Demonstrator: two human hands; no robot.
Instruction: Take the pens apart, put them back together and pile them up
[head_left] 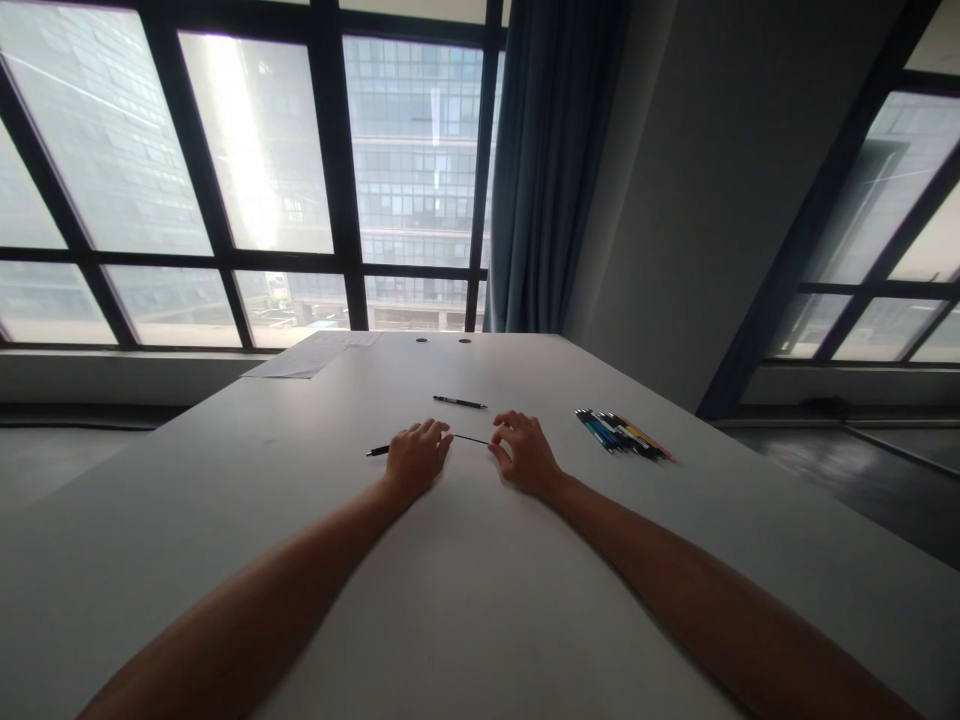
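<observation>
My left hand point(417, 458) is closed over a black pen point(378, 451), whose end pokes out on the left side; its middle is hidden under the fingers. A thin dark rod, like a pen refill point(471, 439), spans the gap between my two hands. My right hand point(525, 452) pinches the rod's right end between thumb and fingertips. Whether the rod's left end sits inside the pen cannot be made out behind my left fingers. Just beyond both hands, another black pen point(460, 402) with a pale band lies on the white table point(450, 580).
To the right lies a pile of several pens point(626, 437), mostly black, with blue, green, yellow and red ones. Paper sheets point(307, 358) rest at the table's far left edge. Two dark round table inserts point(465, 341) are near the far edge, before a blue curtain point(551, 170).
</observation>
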